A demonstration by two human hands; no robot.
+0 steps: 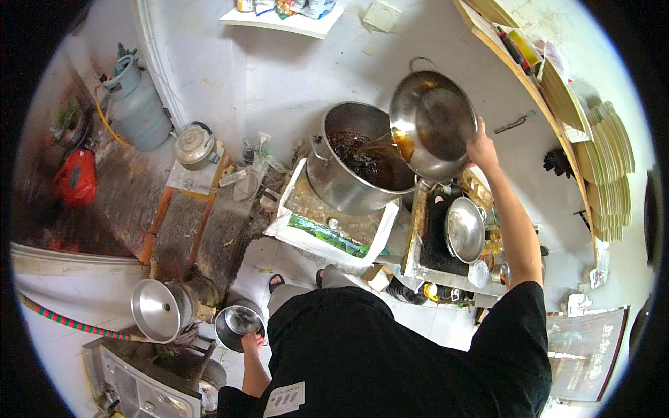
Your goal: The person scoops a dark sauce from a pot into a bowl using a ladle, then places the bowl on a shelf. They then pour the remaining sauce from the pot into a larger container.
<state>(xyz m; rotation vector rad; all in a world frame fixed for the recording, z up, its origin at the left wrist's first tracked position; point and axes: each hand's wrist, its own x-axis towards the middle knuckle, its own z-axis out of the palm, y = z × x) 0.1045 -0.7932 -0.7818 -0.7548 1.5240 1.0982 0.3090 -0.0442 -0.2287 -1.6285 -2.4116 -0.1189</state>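
My right hand [482, 149] grips the rim of a wide stainless steel basin [436, 123], which is tilted over a tall steel stockpot [339, 180]. A thin brown stream [384, 144] runs from the basin's lip into the pot. Dark brown contents [355, 154] partly fill the pot, and it is not clear what they are. Low on my left side, my left hand [252, 340] holds the edge of a steel pot [222, 332]. A smaller round metal vessel [242, 320] sits inside that one.
The stockpot stands on a low support with a printed white sack [324, 235]. To its right, a metal pan [465, 230] rests on a dark cooktop [436, 251]. A gas cylinder [138, 107], a lidded pot [193, 143], a steel sink [141, 389] and a wooden shelf [549, 115] surround me.
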